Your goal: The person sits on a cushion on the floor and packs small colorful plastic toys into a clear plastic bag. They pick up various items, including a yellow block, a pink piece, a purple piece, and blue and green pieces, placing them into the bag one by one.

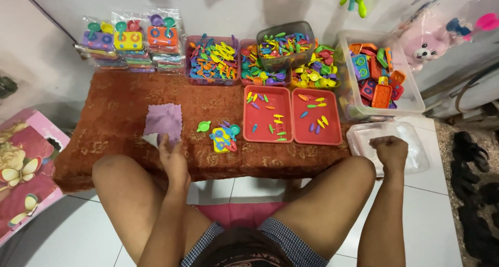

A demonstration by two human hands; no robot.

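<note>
My left hand (173, 160) rests on the brown patterned cloth (119, 121) and pinches the near edge of a small purple plastic bag (164, 120). To its right lies a little pile of toy pieces (223, 137) with a green toy pan (204, 126) beside it. My right hand (391, 150) is closed in a fist and presses on a clear plastic lid (416, 158) on the white floor at the right. Two red trays (267, 137) (317, 139) with small coloured utensils lie between my hands.
At the back stand stacked packed toy sets (130, 41), pink bins of coloured pieces (212, 59), a grey bin (286, 43) and a clear tub of toy stoves (379, 77). A pink box (23, 173) lies left, a plush toy (423, 48) right. My bare knees flank the low table.
</note>
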